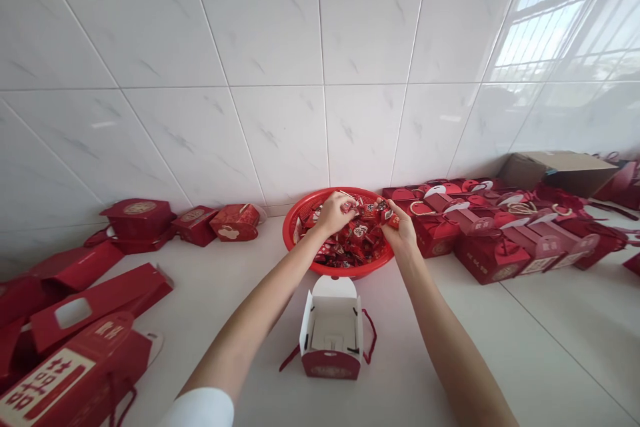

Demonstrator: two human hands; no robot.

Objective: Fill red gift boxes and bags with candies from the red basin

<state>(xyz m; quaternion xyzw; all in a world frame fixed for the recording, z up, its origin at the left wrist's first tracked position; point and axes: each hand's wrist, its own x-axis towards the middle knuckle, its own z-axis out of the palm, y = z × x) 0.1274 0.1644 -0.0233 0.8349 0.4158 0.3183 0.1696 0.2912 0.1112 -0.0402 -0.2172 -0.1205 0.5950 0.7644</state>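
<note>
Your red-wrapped sweets (360, 231) lie heaped in a red perforated basket (289, 230); nearer you, a red box (331, 363) stands open.

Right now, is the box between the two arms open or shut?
Open: the box has its flaps raised, and its inside shows.

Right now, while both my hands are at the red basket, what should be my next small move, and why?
I would probably bring the wrapped piece in your right hand over to the open box. That hand holds it at the basket, and the box stands on your side of the basket, top open, its inside bottom showing bare.
</note>
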